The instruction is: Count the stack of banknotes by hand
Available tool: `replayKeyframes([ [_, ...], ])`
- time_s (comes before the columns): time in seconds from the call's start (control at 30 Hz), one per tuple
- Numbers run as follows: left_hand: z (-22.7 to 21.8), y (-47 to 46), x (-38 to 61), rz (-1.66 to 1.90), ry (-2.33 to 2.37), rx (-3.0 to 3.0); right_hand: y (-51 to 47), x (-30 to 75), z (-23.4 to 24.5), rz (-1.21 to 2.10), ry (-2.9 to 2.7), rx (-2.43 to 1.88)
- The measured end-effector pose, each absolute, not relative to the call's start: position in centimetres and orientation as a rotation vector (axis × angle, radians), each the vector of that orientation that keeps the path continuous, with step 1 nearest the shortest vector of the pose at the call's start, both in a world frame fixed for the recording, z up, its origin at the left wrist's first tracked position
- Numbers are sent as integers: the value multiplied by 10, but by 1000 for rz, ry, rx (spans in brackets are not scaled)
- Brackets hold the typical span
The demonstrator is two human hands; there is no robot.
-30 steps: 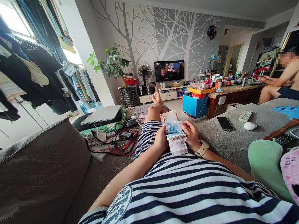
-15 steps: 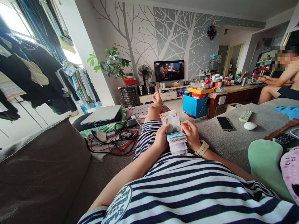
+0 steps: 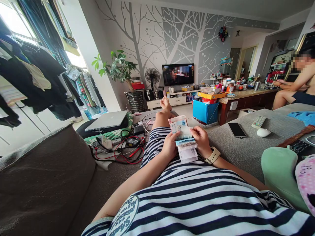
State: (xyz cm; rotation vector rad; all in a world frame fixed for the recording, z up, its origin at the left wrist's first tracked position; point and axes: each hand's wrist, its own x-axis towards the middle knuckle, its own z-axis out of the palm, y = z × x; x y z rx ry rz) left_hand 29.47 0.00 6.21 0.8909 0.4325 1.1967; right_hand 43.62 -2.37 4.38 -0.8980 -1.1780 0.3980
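Grey and white tree shapes cover the far wall (image 3: 147, 36), where a flat black television (image 3: 178, 74) stands near a dark round-headed fan (image 3: 152, 77) and a leafy green potted plant (image 3: 120, 67). Dark and patterned clothes (image 3: 46, 77) hang at the left by the window.

On a grey fabric sofa (image 3: 228, 149), a person in a navy-and-white striped garment (image 3: 197, 196) sits with one bare leg stretched forward. Over the lap, between both hands, is a stack of paper banknotes (image 3: 187, 144) showing pink, blue and pale grey faces. The left hand (image 3: 169, 146) is closed on the stack's left edge, thumb across the top; the right hand (image 3: 201, 141), above a cream-strapped wristwatch (image 3: 213, 156), pinches a pale note at its right edge.

To the right lie a black smartphone (image 3: 237, 130), a pale remote control (image 3: 258, 122) and a rounded white mouse (image 3: 263, 132), just beside the remote. Leftward, a closed silver laptop (image 3: 108, 120) sits near tangled black, white and red cables (image 3: 123, 152). Another person (image 3: 299, 78) sits at the far right.
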Motion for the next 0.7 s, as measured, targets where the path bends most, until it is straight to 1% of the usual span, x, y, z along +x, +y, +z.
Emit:
replayKeyframes([
  [0.2,65,1,299,1205,453,723,-26,436,46,374,-1186,-869],
  [0.7,74,-6,301,1214,480,698,-30,435,48,358,-1224,-808],
])
